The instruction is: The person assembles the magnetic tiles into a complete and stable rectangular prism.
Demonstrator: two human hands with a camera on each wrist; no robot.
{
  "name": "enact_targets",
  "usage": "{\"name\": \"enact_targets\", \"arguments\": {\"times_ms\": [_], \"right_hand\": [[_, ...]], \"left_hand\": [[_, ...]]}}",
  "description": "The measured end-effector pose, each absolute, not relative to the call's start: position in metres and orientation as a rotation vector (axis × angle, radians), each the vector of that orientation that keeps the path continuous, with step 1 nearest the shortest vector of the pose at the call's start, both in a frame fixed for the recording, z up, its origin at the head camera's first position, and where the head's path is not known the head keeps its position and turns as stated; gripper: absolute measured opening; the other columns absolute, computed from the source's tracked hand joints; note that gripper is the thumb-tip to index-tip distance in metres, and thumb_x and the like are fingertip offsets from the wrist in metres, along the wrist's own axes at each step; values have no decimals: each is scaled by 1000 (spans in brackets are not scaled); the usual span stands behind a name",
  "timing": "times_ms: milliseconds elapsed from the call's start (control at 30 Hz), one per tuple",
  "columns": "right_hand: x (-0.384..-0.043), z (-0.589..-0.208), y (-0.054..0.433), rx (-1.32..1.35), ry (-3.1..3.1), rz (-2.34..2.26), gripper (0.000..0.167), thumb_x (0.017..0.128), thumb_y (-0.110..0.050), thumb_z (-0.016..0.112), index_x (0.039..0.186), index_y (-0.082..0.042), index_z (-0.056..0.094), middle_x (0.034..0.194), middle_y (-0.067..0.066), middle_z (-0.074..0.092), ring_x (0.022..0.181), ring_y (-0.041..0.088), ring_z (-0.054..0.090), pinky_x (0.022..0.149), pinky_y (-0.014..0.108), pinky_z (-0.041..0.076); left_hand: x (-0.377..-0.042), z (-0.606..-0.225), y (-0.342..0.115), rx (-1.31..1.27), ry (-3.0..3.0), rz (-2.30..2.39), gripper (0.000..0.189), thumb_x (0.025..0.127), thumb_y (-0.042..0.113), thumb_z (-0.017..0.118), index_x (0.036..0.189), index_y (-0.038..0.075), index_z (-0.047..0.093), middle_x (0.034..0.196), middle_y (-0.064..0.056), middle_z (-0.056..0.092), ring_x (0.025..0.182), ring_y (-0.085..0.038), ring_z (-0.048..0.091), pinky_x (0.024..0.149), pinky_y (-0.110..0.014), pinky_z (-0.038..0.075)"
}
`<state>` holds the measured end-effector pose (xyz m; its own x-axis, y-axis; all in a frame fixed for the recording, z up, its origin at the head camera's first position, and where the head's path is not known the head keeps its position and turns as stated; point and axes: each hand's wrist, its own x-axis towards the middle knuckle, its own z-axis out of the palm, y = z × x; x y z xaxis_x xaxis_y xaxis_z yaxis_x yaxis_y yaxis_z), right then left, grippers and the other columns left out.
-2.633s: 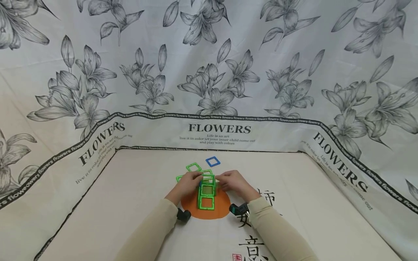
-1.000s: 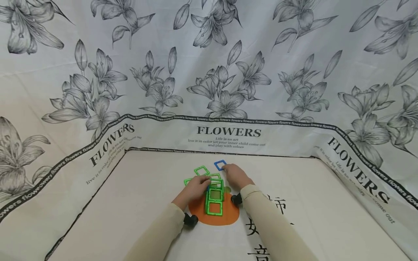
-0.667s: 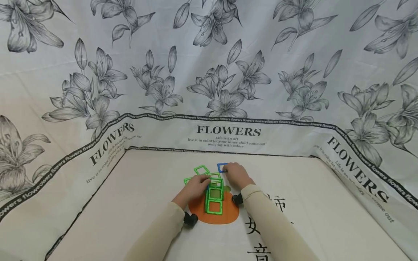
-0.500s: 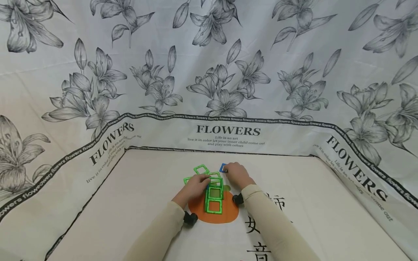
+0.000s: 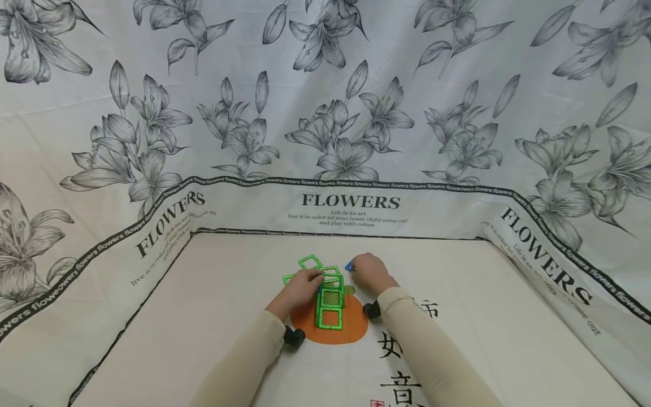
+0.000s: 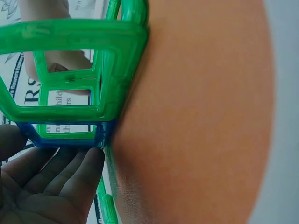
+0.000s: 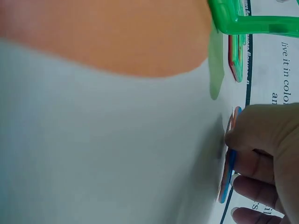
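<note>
A structure of green magnetic tiles [image 5: 330, 327], open square frames joined into box shapes, stands on the orange print in the head view. A blue tile [image 6: 70, 141] forms one side of it in the left wrist view. My left hand [image 5: 303, 288] holds the structure there, thumb at one end and fingertips against the blue side. Beyond it to the right, my right hand [image 5: 370, 271] pinches a separate blue square magnetic tile [image 7: 227, 175] between thumb and fingers, low over the cloth. Most of that tile is hidden by the hand in the head view.
Loose green tiles lie behind the structure, one at the back [image 5: 310, 262] and another [image 5: 288, 279] partly behind my left hand. A white cloth [image 5: 203, 316] with an orange print [image 5: 351, 333] and black characters covers the table. Flower-patterned fabric walls [image 5: 351, 217] enclose the back and sides.
My right hand has moved from the structure to the blue tile behind it, taken hold of it and drawn it slightly right and nearer. My left hand has stayed at the structure.
</note>
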<state>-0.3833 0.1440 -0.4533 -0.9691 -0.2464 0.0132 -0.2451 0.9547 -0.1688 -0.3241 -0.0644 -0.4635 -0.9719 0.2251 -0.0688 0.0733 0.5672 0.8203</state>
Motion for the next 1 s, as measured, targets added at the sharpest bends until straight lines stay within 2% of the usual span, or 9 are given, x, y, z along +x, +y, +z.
{"name": "enact_targets", "arguments": {"times_ms": [100,133,233,333,500,633,800,900,1000], "right_hand": [[-380,-454,147,-363,3086,-283,16,87,-13,62,95,-13,76,96,0,71,92,21,64,88,40,53],[-379,-454,148,-365,3085,-277,15,87,-13,62,94,-11,76,93,0,71,90,21,64,86,39,54],[-375,-454,150,-387,3102,-237,10,86,-14,63,81,-10,71,80,2,66,77,19,58,70,35,51],[-372,-453,151,-407,3124,-206,16,85,-15,61,69,-12,60,67,3,55,64,19,46,58,33,40],[-367,-453,153,-443,3169,-239,20,85,-20,60,68,-10,59,62,1,45,62,18,42,55,30,33],[-361,-453,156,-446,3167,-292,21,85,-21,59,68,-12,55,60,0,46,59,17,44,54,30,34],[-356,-451,157,-404,3147,-362,12,87,-21,60,80,-13,62,72,1,59,67,18,52,62,32,44],[-352,-450,158,-410,3140,-354,17,90,-23,60,95,-10,70,85,2,67,80,18,60,75,36,52],[-347,-447,159,-447,3150,-341,23,93,-24,61,107,-9,72,94,2,71,89,19,63,84,38,53]], "left_hand": [[-324,-465,-64,245,2631,1362,45,102,37,43,140,13,53,142,-8,53,134,-27,47,112,-51,36],[-324,-465,-64,242,2628,1364,45,102,37,43,140,14,53,142,-8,54,132,-26,48,111,-51,37],[-325,-466,-64,236,2624,1368,45,102,37,43,139,14,53,139,-8,56,127,-25,52,110,-50,39],[-325,-466,-64,234,2621,1377,45,102,36,44,139,13,53,137,-8,57,122,-23,54,109,-49,40],[-324,-466,-65,247,2607,1399,45,102,36,44,140,12,52,134,-9,58,114,-22,58,105,-48,43],[-323,-467,-65,248,2589,1422,45,103,36,43,140,12,51,132,-8,59,111,-21,59,103,-47,45],[-321,-465,-63,236,2594,1441,45,103,35,41,141,12,50,131,-9,59,111,-22,58,103,-48,45],[-321,-464,-62,237,2599,1446,46,103,36,41,142,15,49,134,-11,58,116,-25,57,103,-49,44],[-320,-464,-61,248,2597,1454,45,103,36,41,144,16,47,138,-13,55,124,-29,54,105,-51,43]]}}
